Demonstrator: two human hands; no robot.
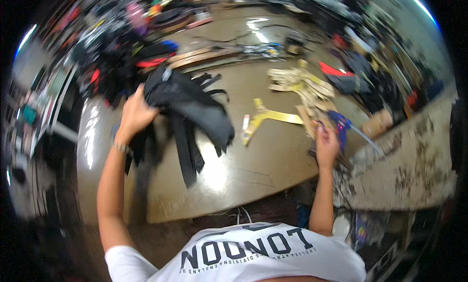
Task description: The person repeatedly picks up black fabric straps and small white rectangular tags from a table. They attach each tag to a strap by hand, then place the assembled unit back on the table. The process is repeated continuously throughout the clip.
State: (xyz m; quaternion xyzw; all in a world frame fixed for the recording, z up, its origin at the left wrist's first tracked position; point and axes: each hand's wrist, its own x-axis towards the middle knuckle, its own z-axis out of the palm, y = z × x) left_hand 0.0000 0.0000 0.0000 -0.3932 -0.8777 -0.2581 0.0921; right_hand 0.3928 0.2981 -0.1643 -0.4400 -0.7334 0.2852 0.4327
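My left hand [138,113] is closed on the top edge of a black fabric piece with straps [202,111], which looks like part of a bag. It hangs above the tabletop, its wide straps dangling toward me. On the right, my right hand [327,144] has its fingers curled together beside a blue-purple item [341,128]; what they hold, if anything, is too blurred to make out. Just beyond that hand lies a bunch of tan strips [304,87]. Between my hands, a yellow branching strip [273,116] rests on the table.
The shiny brown table [234,194] spans the middle. Dark fabric with red parts [119,57] is piled at the left. Long wooden strips [204,56] lie farther back. A grey and red bag-like item [343,77] sits at the right, near a stained pale surface [404,160].
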